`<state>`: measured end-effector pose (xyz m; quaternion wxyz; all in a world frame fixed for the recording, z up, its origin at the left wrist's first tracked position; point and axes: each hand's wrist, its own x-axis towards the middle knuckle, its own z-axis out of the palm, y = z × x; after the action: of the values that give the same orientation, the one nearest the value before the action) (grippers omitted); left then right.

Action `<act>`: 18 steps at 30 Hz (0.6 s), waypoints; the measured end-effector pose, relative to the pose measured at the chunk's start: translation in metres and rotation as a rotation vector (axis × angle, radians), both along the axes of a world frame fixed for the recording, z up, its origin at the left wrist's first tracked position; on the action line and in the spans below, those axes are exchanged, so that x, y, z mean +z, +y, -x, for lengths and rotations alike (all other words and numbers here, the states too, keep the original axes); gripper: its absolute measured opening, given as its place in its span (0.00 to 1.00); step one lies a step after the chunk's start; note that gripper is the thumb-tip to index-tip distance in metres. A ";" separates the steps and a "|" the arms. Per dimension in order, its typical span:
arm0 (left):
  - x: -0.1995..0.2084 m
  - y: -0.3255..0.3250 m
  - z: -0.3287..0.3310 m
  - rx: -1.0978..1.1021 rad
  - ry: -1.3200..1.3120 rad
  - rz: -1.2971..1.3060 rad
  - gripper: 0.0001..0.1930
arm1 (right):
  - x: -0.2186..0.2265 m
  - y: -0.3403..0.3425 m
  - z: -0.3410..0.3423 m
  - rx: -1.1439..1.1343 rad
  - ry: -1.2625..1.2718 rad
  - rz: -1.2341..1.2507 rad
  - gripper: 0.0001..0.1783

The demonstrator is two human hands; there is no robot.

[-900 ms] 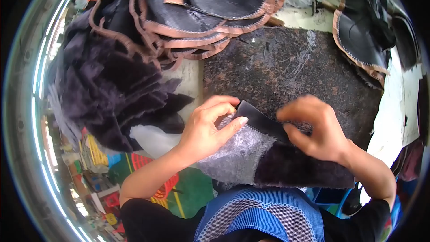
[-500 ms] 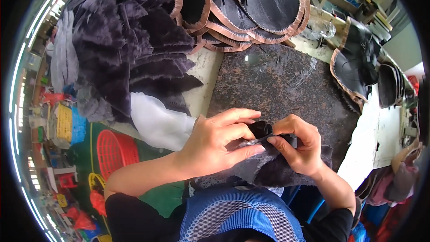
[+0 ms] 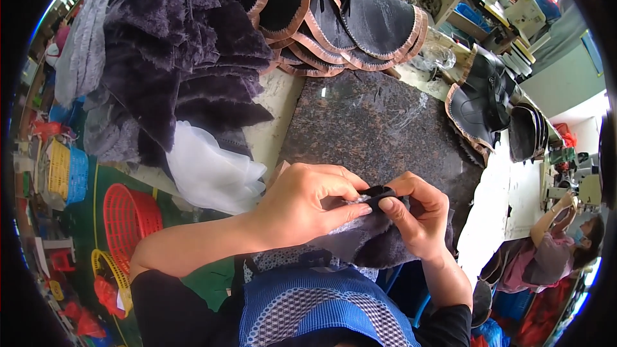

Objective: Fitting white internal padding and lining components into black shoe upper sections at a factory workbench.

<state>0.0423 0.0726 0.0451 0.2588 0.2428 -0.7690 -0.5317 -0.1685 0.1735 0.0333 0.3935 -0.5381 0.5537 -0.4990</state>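
A dark grey plush fabric piece (image 3: 385,247) hangs from my hands over the near edge of a speckled dark stone slab (image 3: 360,122). My left hand (image 3: 308,199) is closed, thumb and fingers pinching the upper edge of the fabric. Right beside it, my right hand (image 3: 421,218) grips the same edge between thumb and bent fingers. A black folded part (image 3: 379,191) shows between the two hands; what joins it to the plush is hidden by my fingers. Next to my left wrist lie white translucent sheets (image 3: 209,170).
A tall heap of dark plush pieces (image 3: 186,45) fills the table's left. Black panels with tan zigzag-stitched edging (image 3: 379,19) lie behind the slab, more black pieces (image 3: 482,96) at right. A red basket (image 3: 132,218) stands low at left. Another person (image 3: 553,244) works at far right.
My left fingers have closed in toward my right hand, onto the fabric edge. The whole view has shifted, bringing the person at far right further into sight.
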 end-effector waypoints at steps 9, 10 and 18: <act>-0.013 -0.011 0.021 -0.103 0.192 -0.505 0.16 | -0.006 -0.001 -0.011 -0.085 -0.261 0.168 0.01; -0.009 -0.014 0.021 -0.128 0.109 -0.390 0.24 | -0.009 -0.005 -0.011 -0.084 -0.186 0.182 0.02; -0.004 -0.022 0.021 -0.088 0.017 -0.306 0.25 | -0.005 -0.018 -0.003 -0.047 -0.180 -0.032 0.09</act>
<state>0.0215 0.0502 0.0412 0.2018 0.2409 -0.6867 -0.6555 -0.1657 0.1555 0.0286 0.4384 -0.4715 0.5364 -0.5457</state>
